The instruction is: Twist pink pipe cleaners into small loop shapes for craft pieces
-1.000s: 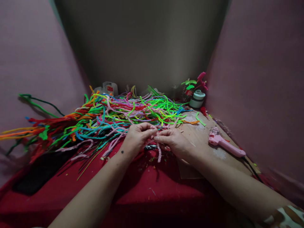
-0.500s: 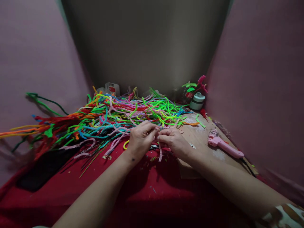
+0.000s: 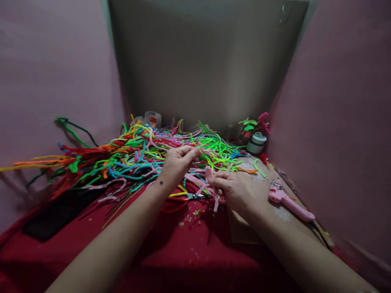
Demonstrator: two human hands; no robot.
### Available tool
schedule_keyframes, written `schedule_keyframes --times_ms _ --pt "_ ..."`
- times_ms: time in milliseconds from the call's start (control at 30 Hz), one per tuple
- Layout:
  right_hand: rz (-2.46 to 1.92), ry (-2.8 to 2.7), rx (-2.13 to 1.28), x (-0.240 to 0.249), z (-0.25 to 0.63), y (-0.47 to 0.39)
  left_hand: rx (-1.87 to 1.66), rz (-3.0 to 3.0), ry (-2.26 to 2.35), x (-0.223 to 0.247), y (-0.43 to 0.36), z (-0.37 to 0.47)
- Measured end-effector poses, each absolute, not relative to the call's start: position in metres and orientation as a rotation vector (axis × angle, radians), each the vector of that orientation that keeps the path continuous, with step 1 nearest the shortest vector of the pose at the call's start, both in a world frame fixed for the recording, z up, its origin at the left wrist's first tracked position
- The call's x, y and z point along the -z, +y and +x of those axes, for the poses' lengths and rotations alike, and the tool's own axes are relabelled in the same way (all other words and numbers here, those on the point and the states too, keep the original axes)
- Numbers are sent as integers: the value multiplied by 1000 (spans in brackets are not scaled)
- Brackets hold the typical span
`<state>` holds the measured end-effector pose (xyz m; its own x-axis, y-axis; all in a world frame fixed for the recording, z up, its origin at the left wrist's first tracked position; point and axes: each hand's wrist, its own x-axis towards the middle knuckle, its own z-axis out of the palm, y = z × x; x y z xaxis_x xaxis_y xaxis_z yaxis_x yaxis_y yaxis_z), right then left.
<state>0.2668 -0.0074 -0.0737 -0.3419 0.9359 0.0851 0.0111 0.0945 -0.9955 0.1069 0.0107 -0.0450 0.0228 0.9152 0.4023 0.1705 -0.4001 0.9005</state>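
Pink fuzzy stems [image 3: 209, 174] are pinched between the thumb and fingers of my right hand [image 3: 229, 185], with a short end hanging below. My left hand [image 3: 180, 160] is up and to the left, its thumb and fingertips pressed together in front of the pile; whatever they hold is too small to make out. Below the hands, scissors [image 3: 195, 196] with yellow and red handles lie on the red cloth [image 3: 171, 252]. A large tangle of many-coloured fuzzy stems [image 3: 146, 156] spreads behind and left of my hands.
On the right, a pink glue gun [image 3: 290, 203] rests on a wooden board [image 3: 271, 179]. A pale green jar [image 3: 256, 143] and pink and green fuzzy shapes [image 3: 249, 124] stand behind it. A black flat object [image 3: 51, 219] lies at the left.
My hands have come apart, the left moving up and left, the right slightly down and right with the pink stems. The scissors now show more fully. The camera view has shifted.
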Motion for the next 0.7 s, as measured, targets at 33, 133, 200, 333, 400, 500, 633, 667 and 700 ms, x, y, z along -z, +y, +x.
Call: schedule_keyframes --times_ms 33,133,200,333,400,500,633,667,700 --pt "-994 -1507 -1347 72 267 -10 -1416 1574 1105 45 12 105" --pt "-1018 -1536 -1317 69 268 -13 -1212 1581 1043 49 12 105" --pt "-1001 -1531 -1349 72 268 -12 -1093 1606 1037 53 9 107" --pt "-945 -1471 -1498 85 267 -6 -1064 1676 1037 58 6 111" --pt "-905 -1437 -1548 89 267 -4 -1106 1709 1044 59 6 111" --pt "-868 -1400 -1574 92 267 -2 -1153 1784 1102 62 8 110" --pt "-874 -1387 -1539 92 266 -2 -1129 1866 1140 65 8 111" --pt "-873 -1373 -1531 92 266 -2 -1108 1841 1156 64 8 111" --pt "-870 -1354 -1520 92 266 -1 -1088 1801 1173 64 8 110"
